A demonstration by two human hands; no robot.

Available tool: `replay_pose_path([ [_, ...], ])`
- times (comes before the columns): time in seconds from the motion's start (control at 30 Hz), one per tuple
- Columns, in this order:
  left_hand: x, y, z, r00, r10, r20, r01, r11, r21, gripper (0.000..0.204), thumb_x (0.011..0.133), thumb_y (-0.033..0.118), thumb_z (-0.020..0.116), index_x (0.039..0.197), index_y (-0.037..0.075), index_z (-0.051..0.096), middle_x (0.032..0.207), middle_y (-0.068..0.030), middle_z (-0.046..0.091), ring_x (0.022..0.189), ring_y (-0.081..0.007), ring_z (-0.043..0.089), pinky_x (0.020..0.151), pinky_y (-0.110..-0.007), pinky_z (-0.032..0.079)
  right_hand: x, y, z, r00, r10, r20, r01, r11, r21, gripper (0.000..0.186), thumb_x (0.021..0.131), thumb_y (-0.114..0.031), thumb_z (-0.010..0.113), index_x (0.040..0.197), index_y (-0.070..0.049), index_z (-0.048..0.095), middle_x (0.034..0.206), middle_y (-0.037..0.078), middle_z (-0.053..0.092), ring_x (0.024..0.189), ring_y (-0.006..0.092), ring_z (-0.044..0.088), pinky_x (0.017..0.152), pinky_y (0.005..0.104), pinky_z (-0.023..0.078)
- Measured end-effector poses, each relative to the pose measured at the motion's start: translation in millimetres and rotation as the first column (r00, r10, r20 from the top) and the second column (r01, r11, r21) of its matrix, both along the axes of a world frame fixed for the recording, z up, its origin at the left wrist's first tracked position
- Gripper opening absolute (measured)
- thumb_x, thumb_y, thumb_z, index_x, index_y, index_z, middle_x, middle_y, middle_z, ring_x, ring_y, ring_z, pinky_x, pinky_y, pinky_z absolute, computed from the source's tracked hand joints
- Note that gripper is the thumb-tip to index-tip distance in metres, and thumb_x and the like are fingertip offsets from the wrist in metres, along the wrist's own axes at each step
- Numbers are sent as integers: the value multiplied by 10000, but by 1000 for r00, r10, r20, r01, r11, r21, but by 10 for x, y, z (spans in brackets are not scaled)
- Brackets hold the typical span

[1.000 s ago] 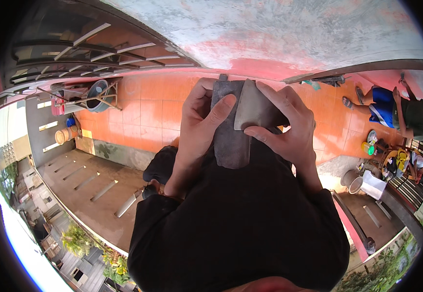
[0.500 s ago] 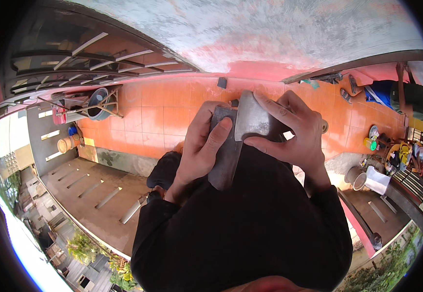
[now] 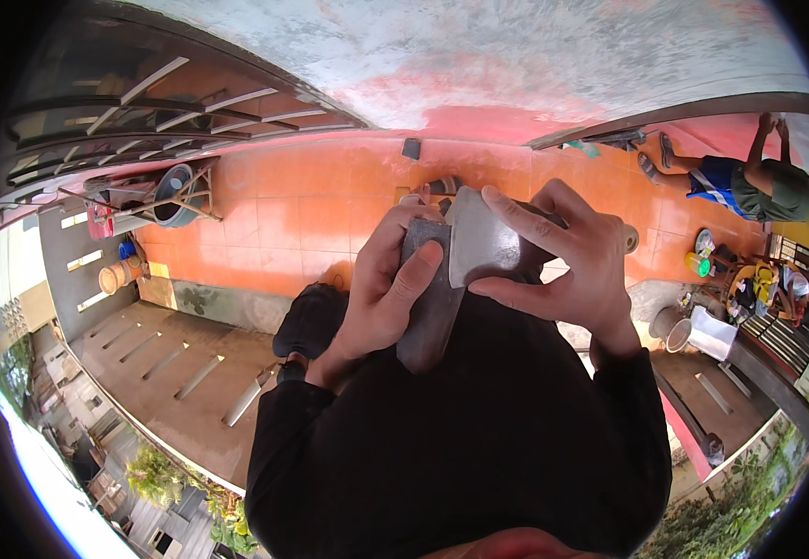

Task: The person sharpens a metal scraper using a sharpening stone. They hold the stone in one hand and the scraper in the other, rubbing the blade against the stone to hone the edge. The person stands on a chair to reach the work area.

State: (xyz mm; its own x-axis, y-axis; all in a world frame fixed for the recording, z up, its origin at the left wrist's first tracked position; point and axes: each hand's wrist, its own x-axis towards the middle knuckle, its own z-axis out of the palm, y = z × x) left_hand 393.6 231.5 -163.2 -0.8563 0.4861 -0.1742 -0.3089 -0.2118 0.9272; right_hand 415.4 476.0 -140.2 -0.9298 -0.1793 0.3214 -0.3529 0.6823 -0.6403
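My left hand (image 3: 381,293) is closed round a long dark grey bar (image 3: 423,331), its thumb lying across the face and its lower end angled toward my black shirt. My right hand (image 3: 572,270) grips a broad, shiny grey metal piece (image 3: 477,252) between fingers and thumb. The metal piece's left edge lies against or just over the bar's upper right side; exact contact is hard to make out. Both are held in front of my body, above the orange tiled floor (image 3: 283,205). The underside of the metal piece is hidden.
Another person (image 3: 777,191) in shorts is at the right, near a cluttered chair (image 3: 763,289) and metal containers (image 3: 674,326). A grey tub (image 3: 173,196) in a frame and orange bucket (image 3: 115,278) stand left. A dark block (image 3: 411,149) lies near the pink wall (image 3: 479,116).
Both hands and the held pieces have moved lower in the picture, and the bar is more slanted. The small block on the floor has come into view. The other person's arms have shifted.
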Motion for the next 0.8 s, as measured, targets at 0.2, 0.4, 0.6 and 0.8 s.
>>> replay_pose_path([
  [0.2, 19, 3, 75, 1000, -7, 8, 8, 1000, -28, 330, 1043, 259, 662, 1246, 18, 567, 1095, -35, 647, 1015, -102, 579, 892, -267, 456, -8, 154, -4, 987, -27, 160, 80, 939, -334, 971, 672, -600, 969, 1426, -43, 713, 873, 22, 545, 651, 111, 480, 531, 286, 353],
  [0.4, -6, -21, -33, 999, -8, -38, 7, 1000, -20, 323, 1029, 294, 667, 1200, 38, 572, 1081, -64, 635, 1019, -152, 574, 916, -318, 454, 160, 176, -25, 930, 228, 290, 79, 643, -762, 549, 1008, -447, 742, 1222, 58, 756, 788, 46, 612, 680, 117, 541, 615, 278, 399],
  [0.6, -204, 138, -110, 889, -49, -454, 72, 997, 33, 244, 1020, 235, 683, 1164, 41, 647, 1229, -125, 613, 1177, -262, 540, 1028, -421, 417, 145, -168, 172, 823, 192, 535, 343, 582, -737, 246, 1036, -134, 764, 1193, 55, 762, 1045, 102, 768, 937, 154, 702, 823, 293, 547],
  [0.8, -214, 223, -84, 898, 5, -439, 38, 995, 88, 253, 1003, 260, 707, 1087, 22, 685, 1219, -162, 666, 1202, -320, 605, 1024, -448, 447, 113, -251, 133, 860, 235, 454, 211, 645, -734, 249, 1039, -182, 769, 1153, 39, 781, 998, 124, 780, 831, 156, 671, 734, 305, 494],
])
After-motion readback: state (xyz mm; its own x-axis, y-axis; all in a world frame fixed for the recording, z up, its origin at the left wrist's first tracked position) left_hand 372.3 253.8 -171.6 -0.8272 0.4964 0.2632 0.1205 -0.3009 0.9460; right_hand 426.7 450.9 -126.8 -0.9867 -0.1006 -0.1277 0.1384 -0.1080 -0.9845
